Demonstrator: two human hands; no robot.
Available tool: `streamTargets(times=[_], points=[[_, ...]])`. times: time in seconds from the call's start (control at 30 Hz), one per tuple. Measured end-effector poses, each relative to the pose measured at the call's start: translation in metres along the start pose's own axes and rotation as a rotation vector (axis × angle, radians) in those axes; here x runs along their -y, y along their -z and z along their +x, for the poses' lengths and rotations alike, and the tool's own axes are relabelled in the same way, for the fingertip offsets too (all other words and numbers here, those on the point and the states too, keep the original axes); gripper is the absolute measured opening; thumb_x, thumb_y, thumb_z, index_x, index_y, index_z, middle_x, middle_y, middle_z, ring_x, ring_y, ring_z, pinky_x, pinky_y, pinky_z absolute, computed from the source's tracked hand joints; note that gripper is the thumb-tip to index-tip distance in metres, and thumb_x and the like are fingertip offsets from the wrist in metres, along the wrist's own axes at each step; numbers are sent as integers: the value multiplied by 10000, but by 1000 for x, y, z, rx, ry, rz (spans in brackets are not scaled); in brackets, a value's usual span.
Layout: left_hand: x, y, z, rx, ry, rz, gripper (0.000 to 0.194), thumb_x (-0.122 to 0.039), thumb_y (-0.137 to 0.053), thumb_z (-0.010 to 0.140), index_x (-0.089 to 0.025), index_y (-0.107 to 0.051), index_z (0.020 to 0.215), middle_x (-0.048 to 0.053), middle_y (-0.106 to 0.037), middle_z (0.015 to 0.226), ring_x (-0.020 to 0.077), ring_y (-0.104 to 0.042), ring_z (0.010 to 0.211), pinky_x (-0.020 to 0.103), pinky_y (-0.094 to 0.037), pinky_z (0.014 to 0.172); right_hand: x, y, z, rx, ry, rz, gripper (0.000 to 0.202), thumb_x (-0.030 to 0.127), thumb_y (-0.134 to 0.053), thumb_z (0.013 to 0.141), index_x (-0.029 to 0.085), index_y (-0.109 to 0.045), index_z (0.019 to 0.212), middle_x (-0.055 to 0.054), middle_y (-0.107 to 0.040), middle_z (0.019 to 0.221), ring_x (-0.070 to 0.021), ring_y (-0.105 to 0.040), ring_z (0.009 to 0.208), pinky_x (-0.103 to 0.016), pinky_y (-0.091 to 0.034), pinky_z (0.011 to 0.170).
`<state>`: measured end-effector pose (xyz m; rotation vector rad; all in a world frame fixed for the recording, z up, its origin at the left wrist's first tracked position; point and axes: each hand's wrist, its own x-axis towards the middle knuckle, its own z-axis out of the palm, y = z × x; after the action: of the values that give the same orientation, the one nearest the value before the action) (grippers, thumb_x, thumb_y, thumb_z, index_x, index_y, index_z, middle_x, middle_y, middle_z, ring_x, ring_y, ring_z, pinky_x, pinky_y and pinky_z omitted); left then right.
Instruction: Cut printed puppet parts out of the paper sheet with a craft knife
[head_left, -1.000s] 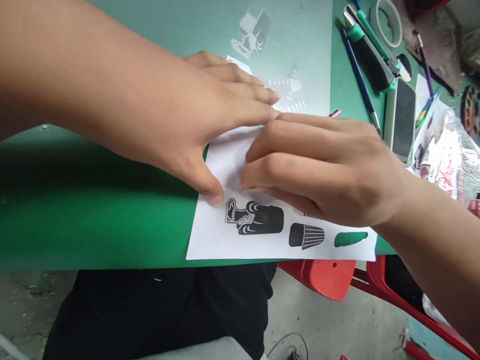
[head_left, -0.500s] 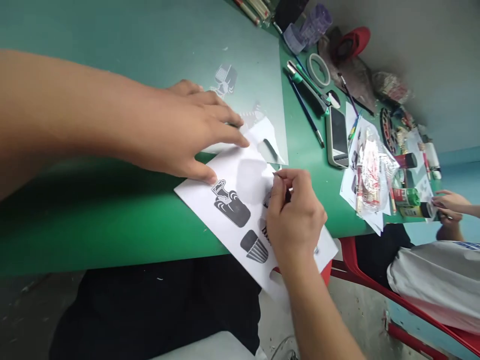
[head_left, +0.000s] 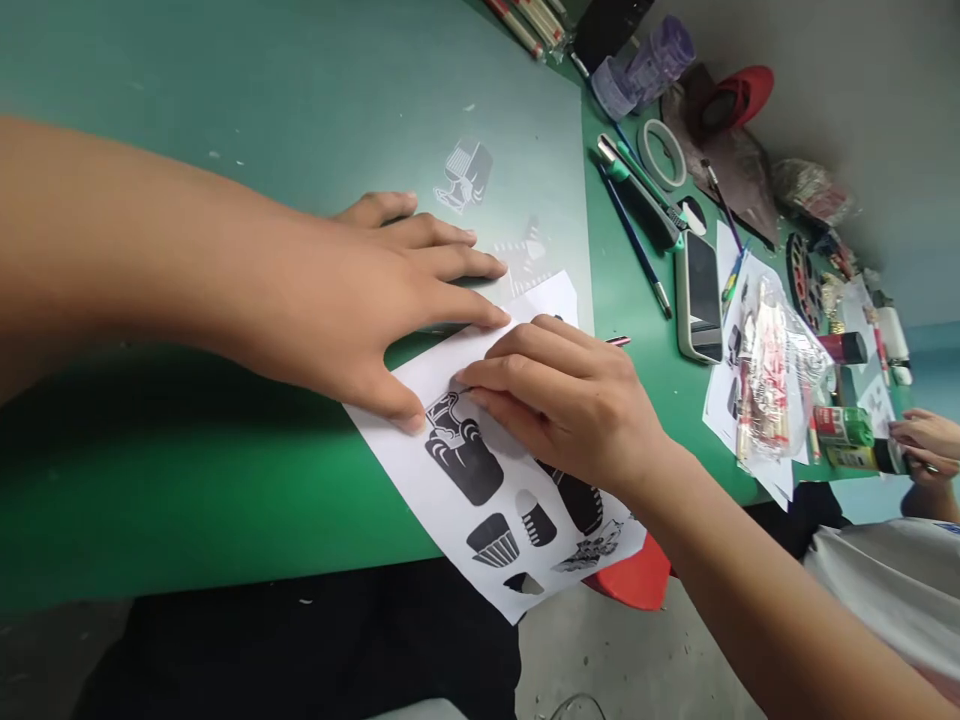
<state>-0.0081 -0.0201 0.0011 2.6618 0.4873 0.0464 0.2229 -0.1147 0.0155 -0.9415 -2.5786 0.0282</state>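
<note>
My left hand (head_left: 390,300) lies flat with fingers spread, its thumb and fingertips along the left and upper edges of a white paper sheet (head_left: 442,500). Printed on the sheet are black pictures, among them a car-like drawing (head_left: 469,460) and a cupcake-like shape (head_left: 493,541). My right hand (head_left: 555,400) rests on the sheet, fingers pinched above the car drawing. A thin dark tip shows at its fingertips; the rest of what it holds is hidden. Beyond my left fingers lies a translucent sheet (head_left: 540,140) with a pale car figure (head_left: 465,175) on it.
On the green table (head_left: 187,480), to the right, lie a paintbrush (head_left: 634,240), a green cutter knife (head_left: 645,195), a tape roll (head_left: 661,154) and a phone (head_left: 697,297). Farther right are papers, paint bottles (head_left: 844,425) and another person's hands (head_left: 926,440). The sheet overhangs the table's front edge.
My right hand has moved left across the sheet to the car drawing. The sheet has turned slightly, and the raised flap at its top no longer shows. My left hand stays nearly in place.
</note>
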Motion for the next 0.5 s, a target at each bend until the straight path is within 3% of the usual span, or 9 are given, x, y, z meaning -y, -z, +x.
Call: streamTargets(times=[0.17, 0.33, 0.5], points=[[2, -7, -3, -78, -54, 46, 791, -749, -495, 824, -429, -346, 1531, -79, -188, 1701, 370, -224, 1546, 612, -36, 1274, 3, 3, 5, 59, 10, -30, 168, 144, -563, 971, 205, -663, 850, -8, -671, 756, -134, -555, 694, -282, -466, 606], [-1, -10, 1, -72, 46, 10, 788, -784, -457, 760, -453, -429, 1474, -163, -205, 1680, 303, -221, 1544, 522, 29, 1296, 2, 2, 3, 30, 5, -26, 143, 137, -580, 963, 189, -657, 853, -17, -677, 782, -138, -613, 716, -292, -484, 617], [-4, -10, 2, -118, 34, 8, 705, -737, -450, 785, -468, -472, 1436, -141, -274, 1665, 298, -294, 1516, 537, -34, 1286, 4, 3, 5, 76, -14, -35, 204, 144, -538, 975, 202, -648, 814, -20, -693, 798, -149, -640, 760, -307, -482, 622]])
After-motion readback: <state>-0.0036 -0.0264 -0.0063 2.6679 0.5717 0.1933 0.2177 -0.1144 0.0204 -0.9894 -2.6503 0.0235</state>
